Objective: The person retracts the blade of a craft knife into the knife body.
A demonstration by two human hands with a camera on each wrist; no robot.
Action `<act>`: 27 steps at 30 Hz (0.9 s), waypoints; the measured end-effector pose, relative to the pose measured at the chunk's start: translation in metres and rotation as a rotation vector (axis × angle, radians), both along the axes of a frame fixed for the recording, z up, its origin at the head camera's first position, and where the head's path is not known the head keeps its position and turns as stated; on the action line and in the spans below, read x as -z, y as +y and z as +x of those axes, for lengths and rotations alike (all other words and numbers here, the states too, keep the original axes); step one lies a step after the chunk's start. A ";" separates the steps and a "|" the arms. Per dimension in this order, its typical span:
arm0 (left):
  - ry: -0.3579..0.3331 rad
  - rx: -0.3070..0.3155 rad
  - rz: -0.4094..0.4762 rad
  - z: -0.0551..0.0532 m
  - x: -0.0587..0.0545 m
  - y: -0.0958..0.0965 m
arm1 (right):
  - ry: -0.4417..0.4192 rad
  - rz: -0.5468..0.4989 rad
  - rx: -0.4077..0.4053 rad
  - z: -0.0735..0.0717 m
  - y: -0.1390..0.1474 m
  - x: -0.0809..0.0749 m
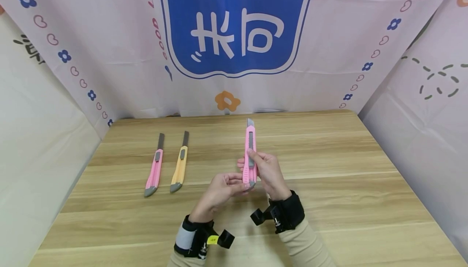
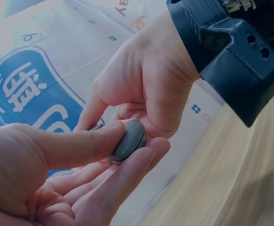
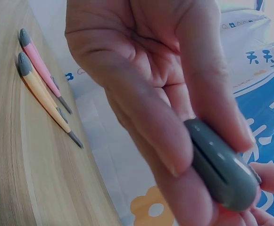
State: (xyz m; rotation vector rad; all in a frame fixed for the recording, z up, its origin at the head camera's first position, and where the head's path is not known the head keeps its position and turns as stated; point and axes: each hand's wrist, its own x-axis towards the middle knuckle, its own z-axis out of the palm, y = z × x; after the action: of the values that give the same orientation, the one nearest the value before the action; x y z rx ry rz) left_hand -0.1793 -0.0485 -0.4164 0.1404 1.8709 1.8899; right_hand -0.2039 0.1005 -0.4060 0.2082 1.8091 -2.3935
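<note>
The pink knife (image 1: 250,141) is held between both hands, its long axis running away from the body. The grey tail end (image 1: 251,185) is pinched by the left hand (image 1: 224,190); the body is gripped by the right hand (image 1: 269,171), nearer the blade (image 1: 250,122), which projects beyond all the fingertips.

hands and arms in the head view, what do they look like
The left hand and right hand wear no gloves. Beige sleeves run up to black wrist straps, each with a small black block sticking out. The left strap also has a pale grey patch and a yellow label, its print too small to read.
</note>
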 end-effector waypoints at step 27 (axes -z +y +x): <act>0.007 -0.019 -0.004 0.000 0.002 0.000 | 0.041 0.087 -0.044 0.001 0.003 0.001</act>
State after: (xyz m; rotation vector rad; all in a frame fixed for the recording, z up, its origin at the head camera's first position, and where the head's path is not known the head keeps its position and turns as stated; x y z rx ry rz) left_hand -0.1795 -0.0485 -0.4181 0.1288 1.8866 1.9003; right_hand -0.2029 0.1037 -0.4074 0.1273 1.9165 -2.3088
